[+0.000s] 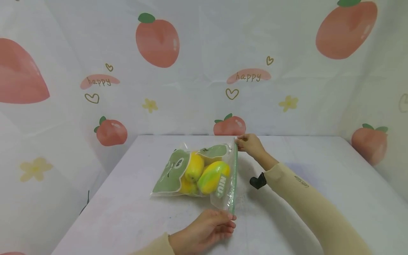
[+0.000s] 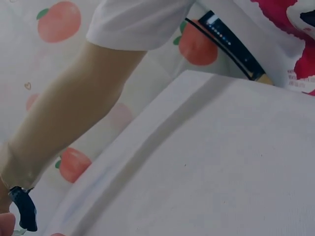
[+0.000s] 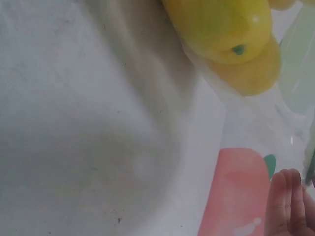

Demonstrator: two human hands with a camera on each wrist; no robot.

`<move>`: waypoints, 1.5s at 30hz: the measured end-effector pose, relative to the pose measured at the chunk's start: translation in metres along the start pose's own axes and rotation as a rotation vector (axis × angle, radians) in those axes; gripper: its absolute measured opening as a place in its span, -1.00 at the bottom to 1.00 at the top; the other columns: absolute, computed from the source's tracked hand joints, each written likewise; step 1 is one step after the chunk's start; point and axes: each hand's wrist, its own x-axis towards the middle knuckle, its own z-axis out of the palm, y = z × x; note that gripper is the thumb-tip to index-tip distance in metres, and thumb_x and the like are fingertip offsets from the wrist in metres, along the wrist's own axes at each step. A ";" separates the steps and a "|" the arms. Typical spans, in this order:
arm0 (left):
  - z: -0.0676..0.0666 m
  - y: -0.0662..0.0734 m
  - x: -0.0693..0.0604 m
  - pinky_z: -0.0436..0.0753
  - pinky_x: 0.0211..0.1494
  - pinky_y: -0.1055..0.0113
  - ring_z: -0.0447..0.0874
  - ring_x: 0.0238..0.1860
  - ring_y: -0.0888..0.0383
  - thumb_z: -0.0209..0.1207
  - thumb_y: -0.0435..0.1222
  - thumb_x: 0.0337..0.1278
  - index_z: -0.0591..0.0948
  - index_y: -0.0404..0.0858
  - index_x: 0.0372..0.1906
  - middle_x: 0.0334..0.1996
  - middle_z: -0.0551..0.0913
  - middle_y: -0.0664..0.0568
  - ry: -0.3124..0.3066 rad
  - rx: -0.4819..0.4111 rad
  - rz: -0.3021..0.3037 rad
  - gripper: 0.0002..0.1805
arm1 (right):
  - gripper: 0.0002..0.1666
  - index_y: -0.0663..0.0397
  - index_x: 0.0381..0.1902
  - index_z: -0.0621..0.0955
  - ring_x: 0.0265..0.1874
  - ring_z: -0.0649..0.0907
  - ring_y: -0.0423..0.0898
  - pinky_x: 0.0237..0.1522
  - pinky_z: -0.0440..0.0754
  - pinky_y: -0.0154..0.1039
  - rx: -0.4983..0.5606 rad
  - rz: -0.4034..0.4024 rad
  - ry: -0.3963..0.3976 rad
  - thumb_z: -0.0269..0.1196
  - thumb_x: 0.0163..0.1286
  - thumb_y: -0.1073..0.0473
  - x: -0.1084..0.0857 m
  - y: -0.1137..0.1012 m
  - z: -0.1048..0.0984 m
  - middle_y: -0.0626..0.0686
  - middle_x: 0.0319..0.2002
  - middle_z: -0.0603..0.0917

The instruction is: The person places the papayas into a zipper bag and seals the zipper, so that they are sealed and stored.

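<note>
A clear zip-top bag [image 1: 205, 177] with green cartoon print lies on the white table, its green-edged opening strip to the right. Inside are several oblong yellow fruits [image 1: 214, 177], one streaked with green; the right wrist view shows a yellow fruit [image 3: 226, 29] through the plastic. My left hand [image 1: 204, 230] pinches the near end of the strip between thumb and fingers. At the far end, my right hand [image 1: 251, 145] pinches the other corner. The strip runs straight between them. In the left wrist view only fingertips [image 2: 7, 223] show at the lower left corner.
The white table [image 1: 306, 156] stretches around the bag, with a backdrop [image 1: 197, 53] of printed peaches behind it. A dark strap piece [image 1: 258, 181] hangs at the right wrist. A thin dark cord [image 1: 85, 203] shows by the table's left edge.
</note>
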 end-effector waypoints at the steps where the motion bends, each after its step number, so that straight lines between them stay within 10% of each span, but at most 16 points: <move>1: -0.001 0.000 -0.001 0.63 -0.10 0.42 0.60 -0.30 0.23 0.14 -0.32 0.26 0.60 -0.47 -0.03 -0.28 0.63 0.02 -0.011 0.013 -0.005 -0.70 | -0.49 0.49 0.22 0.43 -0.21 0.72 -0.05 -0.04 0.67 -0.21 0.014 -0.003 -0.004 0.12 0.46 0.19 0.000 0.000 0.000 0.38 0.07 0.58; 15: -0.006 0.029 -0.015 0.67 -0.09 0.28 0.60 -0.29 0.22 0.04 -0.38 0.24 0.59 -0.47 0.02 -0.23 0.69 0.01 -0.115 0.339 0.008 -0.67 | -0.36 0.47 0.33 0.30 -0.31 0.72 -0.12 -0.10 0.69 -0.22 0.028 -0.040 -0.049 0.18 0.38 0.28 -0.020 0.003 0.003 0.35 -0.11 0.67; 25: -0.016 0.094 -0.037 0.62 -0.04 0.33 0.61 -0.16 0.17 0.08 -0.31 0.28 0.54 -0.47 0.08 -0.04 0.64 -0.08 -0.101 0.430 0.182 -0.63 | -0.25 0.34 0.43 0.19 -0.33 0.72 -0.14 -0.09 0.69 -0.19 0.031 -0.041 -0.080 0.19 0.39 0.24 -0.036 0.000 0.006 0.33 -0.07 0.63; 37: -0.058 0.171 -0.051 0.60 0.11 0.23 0.60 0.00 0.05 -0.02 -0.28 0.38 0.50 -0.43 0.13 0.10 0.56 -0.17 0.233 0.611 0.421 -0.63 | -0.18 0.29 0.48 0.12 -0.33 0.72 -0.13 -0.09 0.69 -0.19 0.023 -0.025 -0.099 0.21 0.37 0.25 -0.049 -0.001 0.011 0.33 -0.02 0.59; 45: -0.099 0.192 -0.052 0.56 0.10 0.41 0.59 -0.03 0.22 -0.04 -0.19 0.44 0.46 -0.34 0.22 0.07 0.53 -0.01 0.426 0.648 0.504 -0.58 | -0.14 0.25 0.49 0.08 -0.36 0.70 -0.15 -0.13 0.70 -0.21 0.085 0.002 -0.145 0.22 0.36 0.26 -0.062 0.001 0.014 0.29 -0.08 0.60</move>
